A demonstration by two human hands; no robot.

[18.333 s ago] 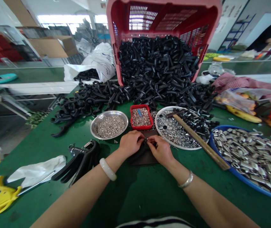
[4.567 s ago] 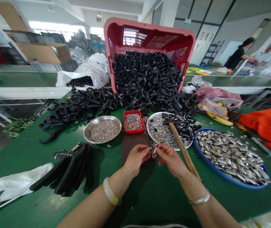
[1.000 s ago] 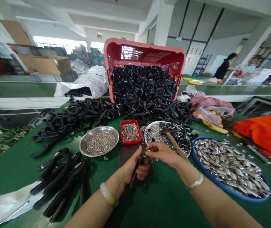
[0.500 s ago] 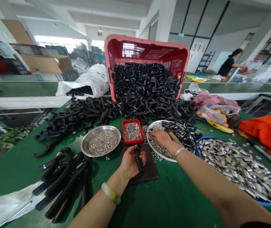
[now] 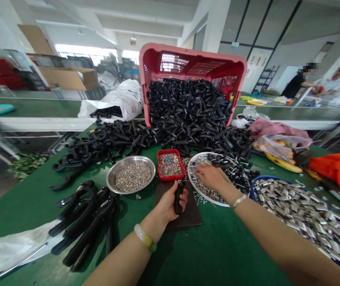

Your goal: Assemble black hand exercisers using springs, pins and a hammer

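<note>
My left hand (image 5: 170, 202) is wrapped round a black plastic handle piece (image 5: 179, 198), held above a dark square plate (image 5: 195, 216). Over the white round tray (image 5: 189, 174), my right hand (image 5: 208, 174) reaches down among small metal parts (image 5: 207, 191); its fingertips are bent together, and whatever they grip is too small to make out. Black-headed bolts (image 5: 241, 174) fill the tray's right side. Just beyond my left hand stands a red box (image 5: 171, 166) of small metal pins, with a blue piece lying on top. A steel bowl (image 5: 110, 180) of small metal parts is left of it.
A tilted red crate (image 5: 192, 51) spills black handle parts (image 5: 187, 103) across the table's far side. At right is a blue basin (image 5: 255, 194) of metal pieces. Several assembled black tools (image 5: 89, 222) lie at left. Two people (image 5: 299, 83) are at the far right.
The whole view has shifted, so things sit slightly further right. My left hand has turned the black handle piece a little. My right hand stays in the white tray.
</note>
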